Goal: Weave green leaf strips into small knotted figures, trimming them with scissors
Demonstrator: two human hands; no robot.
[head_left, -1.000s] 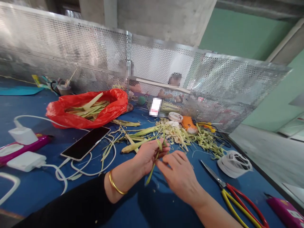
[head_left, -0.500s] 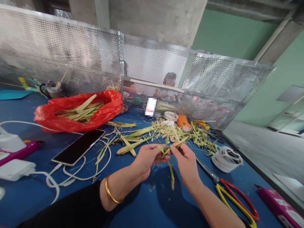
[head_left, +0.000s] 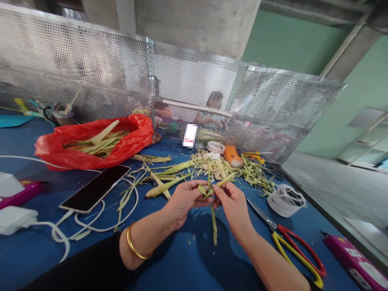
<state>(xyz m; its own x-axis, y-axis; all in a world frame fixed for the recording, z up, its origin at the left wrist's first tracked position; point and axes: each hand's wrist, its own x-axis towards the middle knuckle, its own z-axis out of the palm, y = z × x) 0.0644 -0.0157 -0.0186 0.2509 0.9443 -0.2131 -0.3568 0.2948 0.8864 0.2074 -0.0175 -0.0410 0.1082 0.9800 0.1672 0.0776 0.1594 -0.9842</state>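
Observation:
Both hands meet over the middle of the blue table, working folded green leaf strips (head_left: 214,229) between them. My left hand (head_left: 186,202) is closed with thumb and fingers pinching the folded part, and a gold bangle (head_left: 131,244) circles that wrist. Thumb and fingertips of my right hand (head_left: 233,205) pinch the same strips from the other side. One strip end hangs below the hands; others point up and to the right. Just beyond lie a heap of pale curled plant pieces (head_left: 222,169) and a long leaf stalk (head_left: 163,188). Scissors (head_left: 274,227) with red and yellow handles rest beside my right forearm.
At left are a red plastic bag (head_left: 72,157) of leaves, a phone (head_left: 95,190) and white charging cables (head_left: 106,228). White tape rolls (head_left: 286,202) and a purple device (head_left: 353,258) stand right. People sit behind a perforated metal screen (head_left: 188,76).
The camera view has shifted slightly, so the table items sit a little further left. Both hands keep their pinch on the leaf strips, with the right fingers nearer the fold.

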